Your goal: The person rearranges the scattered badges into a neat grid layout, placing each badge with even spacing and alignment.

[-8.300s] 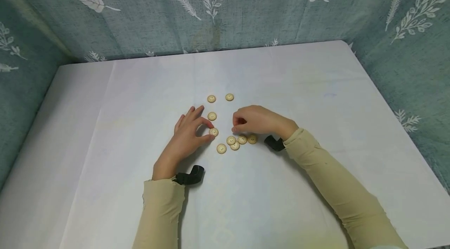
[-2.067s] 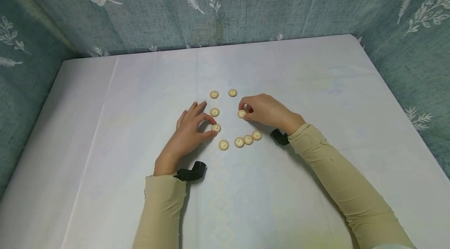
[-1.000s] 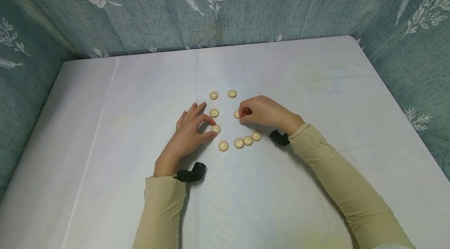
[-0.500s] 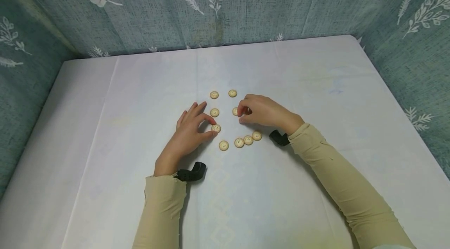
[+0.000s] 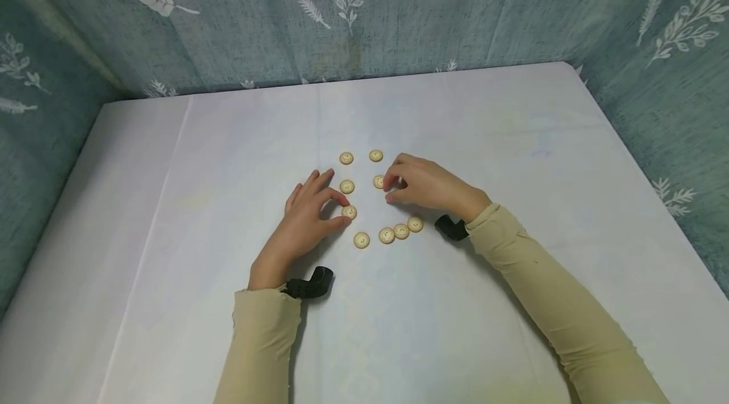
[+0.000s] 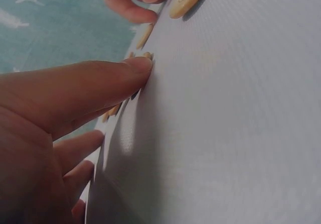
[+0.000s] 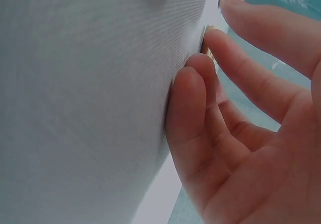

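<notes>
Several round beige buttons lie flat on the white table. My left hand [image 5: 302, 223] pinches one button [image 5: 350, 212] at its left edge between thumb and index finger, the other fingers spread. In the left wrist view the thumb [image 6: 115, 78] hides most of that button. My right hand [image 5: 427, 183] touches another button [image 5: 378, 182] with its index fingertip, while its thumb stands apart from it. In the right wrist view that index finger [image 7: 246, 71] meets the button's edge, and the remaining fingers are bent against the table.
Two buttons lie farther back, a left one [image 5: 346, 157] and a right one [image 5: 376, 155]. Another button [image 5: 347, 187] sits beyond my left fingertips. Nearer lie a lone button [image 5: 361, 240] and a slanting row of buttons [image 5: 401, 231]. A patterned green curtain [image 5: 398, 11] hangs behind the table.
One button has gone from the near cluster to the right side, then slid left and slightly back under my right fingers. The right thumb has come off it. My left hand stays put.
</notes>
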Demonstrator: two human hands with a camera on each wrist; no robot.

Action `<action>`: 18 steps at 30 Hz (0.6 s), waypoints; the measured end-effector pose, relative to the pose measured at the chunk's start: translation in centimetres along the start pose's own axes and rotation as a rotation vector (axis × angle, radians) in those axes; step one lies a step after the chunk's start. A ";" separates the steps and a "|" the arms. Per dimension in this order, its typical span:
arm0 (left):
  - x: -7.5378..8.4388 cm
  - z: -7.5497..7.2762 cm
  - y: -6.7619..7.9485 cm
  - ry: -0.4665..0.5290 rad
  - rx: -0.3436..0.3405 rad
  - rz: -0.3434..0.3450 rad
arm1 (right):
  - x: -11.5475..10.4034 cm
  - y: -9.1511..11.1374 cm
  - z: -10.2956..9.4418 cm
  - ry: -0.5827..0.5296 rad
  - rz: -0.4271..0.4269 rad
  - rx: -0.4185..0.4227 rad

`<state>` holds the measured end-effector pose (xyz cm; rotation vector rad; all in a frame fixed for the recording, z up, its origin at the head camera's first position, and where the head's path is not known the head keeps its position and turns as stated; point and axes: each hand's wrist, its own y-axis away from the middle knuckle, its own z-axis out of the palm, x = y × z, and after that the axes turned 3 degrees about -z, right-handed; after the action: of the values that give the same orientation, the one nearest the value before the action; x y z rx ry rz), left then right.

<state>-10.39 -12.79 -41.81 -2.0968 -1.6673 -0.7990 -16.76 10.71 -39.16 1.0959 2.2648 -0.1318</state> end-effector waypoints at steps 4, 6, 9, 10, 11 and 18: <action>-0.1 0.0 -0.1 0.000 0.003 0.009 | 0.2 0.0 -0.2 0.004 0.040 0.023; -0.1 0.0 -0.1 -0.001 0.002 0.008 | 0.2 0.0 -0.3 0.013 0.058 0.033; 0.0 0.0 -0.2 0.001 0.004 0.006 | 0.3 -0.1 -0.4 0.049 0.053 0.039; 0.0 0.0 -0.2 0.002 0.005 0.006 | 0.3 -0.1 -0.4 0.061 0.043 0.037; 0.0 0.0 -0.2 0.002 0.006 0.007 | 0.2 -0.1 -0.4 0.069 0.034 0.034; -0.1 0.0 -0.3 -0.007 0.002 -0.005 | 0.1 -0.2 -0.2 0.090 0.013 0.022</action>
<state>-10.64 -12.77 -41.86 -2.0968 -1.6764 -0.7920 -17.05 10.75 -39.12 1.1490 2.3405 -0.1041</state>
